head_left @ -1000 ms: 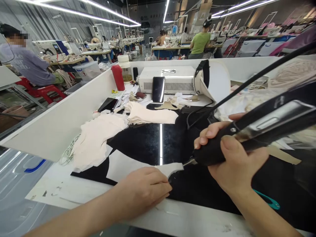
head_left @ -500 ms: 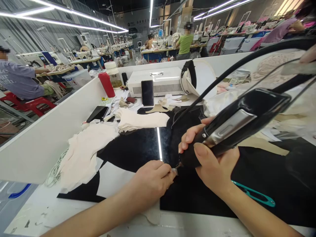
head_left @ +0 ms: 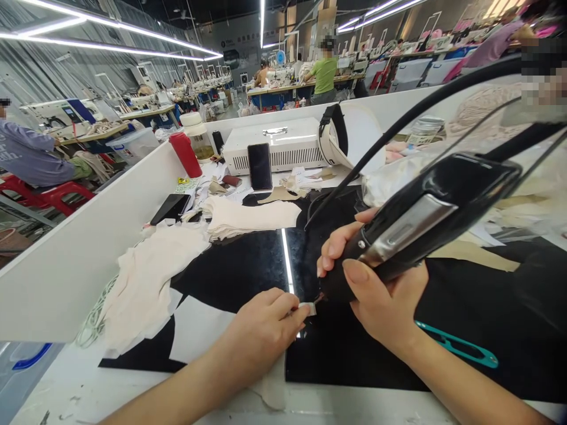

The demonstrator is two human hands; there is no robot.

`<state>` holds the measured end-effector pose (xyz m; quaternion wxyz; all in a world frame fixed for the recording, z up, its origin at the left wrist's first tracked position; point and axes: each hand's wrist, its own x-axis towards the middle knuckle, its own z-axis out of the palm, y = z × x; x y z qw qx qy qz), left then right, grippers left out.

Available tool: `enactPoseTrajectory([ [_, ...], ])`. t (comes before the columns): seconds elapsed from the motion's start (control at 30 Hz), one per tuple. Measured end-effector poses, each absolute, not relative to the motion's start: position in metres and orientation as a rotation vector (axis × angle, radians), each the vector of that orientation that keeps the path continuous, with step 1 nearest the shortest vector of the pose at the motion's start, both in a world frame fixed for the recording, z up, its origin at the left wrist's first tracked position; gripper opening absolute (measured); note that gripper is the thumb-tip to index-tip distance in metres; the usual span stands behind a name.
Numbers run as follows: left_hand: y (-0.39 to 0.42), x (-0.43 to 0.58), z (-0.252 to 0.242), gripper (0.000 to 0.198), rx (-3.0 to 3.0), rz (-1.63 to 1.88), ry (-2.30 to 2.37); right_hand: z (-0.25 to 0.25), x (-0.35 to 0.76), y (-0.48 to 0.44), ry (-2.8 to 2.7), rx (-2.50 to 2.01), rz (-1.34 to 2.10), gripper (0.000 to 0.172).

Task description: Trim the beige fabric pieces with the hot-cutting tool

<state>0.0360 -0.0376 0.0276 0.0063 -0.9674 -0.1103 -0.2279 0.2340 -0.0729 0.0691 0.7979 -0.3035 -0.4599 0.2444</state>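
My right hand (head_left: 383,301) is wrapped round a thick black corded hand tool (head_left: 405,221) with a silver lever on its side. The tool slants down to the left, and its thin metal tip (head_left: 319,298) is at the edge of a small pale strip (head_left: 307,309). Thumb and fingers of my left hand (head_left: 266,324) pinch that strip; what it is made of is unclear. Both hands are over a glossy black sheet (head_left: 354,360). Near my right wrist lies a teal thread snipper or cutter handle (head_left: 460,345). A white paper piece (head_left: 199,330) lies beside my left forearm.
Pale cut fabric pieces (head_left: 146,277) and a stack of them (head_left: 252,215) lie on the left and at the back. A phone (head_left: 259,167) leans on a white vented box (head_left: 292,141). A black cable (head_left: 398,136) arches over the right side. Co-workers sit beyond the low partition.
My left hand has shifted slightly left, and more of the small strip shows past its fingers. The tool stays almost in place. The whole view has turned a little.
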Motion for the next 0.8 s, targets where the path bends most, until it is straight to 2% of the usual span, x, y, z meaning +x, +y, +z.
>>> enactPoseTrajectory([
  [0.8,-0.0368,0.0338,0.0225,0.026,-3.049,-0.689,-0.341,0.0726,0.2344,-0.0771,-0.948,-0.717,0.508,0.046],
])
